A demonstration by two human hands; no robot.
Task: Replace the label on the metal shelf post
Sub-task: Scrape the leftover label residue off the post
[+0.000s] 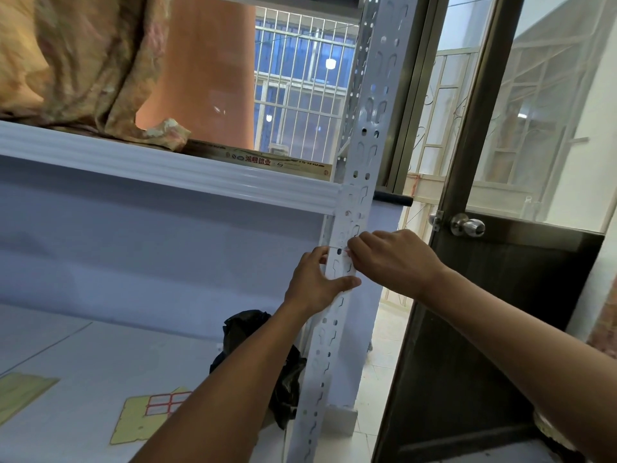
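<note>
Here, at the far left, a bundle of patterned cloth (83,61) sits on the upper shelf (167,168). On the lower shelf lies a yellow sheet of labels (160,404) with red-bordered blanks, probably laid there to be close at hand for the swap. Further right, a black bag (263,355) slumps against the foot of the post (364,128). The left hand (317,282) grips this post from its left side, fingers curled round the edge and thumb laid flat across the front. The grip seems meant to brace the metal and hold down the lower edge of the label (344,262). The label sits on the front face of the post just below the upper shelf, between the two hands and facing the person. The right hand (397,259) comes in from the other side with its fingertips bunched, pinching the label's red-marked right edge, either to peel it or to press it on; I cannot tell which. The post's long axis runs from floor to ceiling, and which way the label's longer side lies is unclear. At the right stands a dark door (484,312).
</note>
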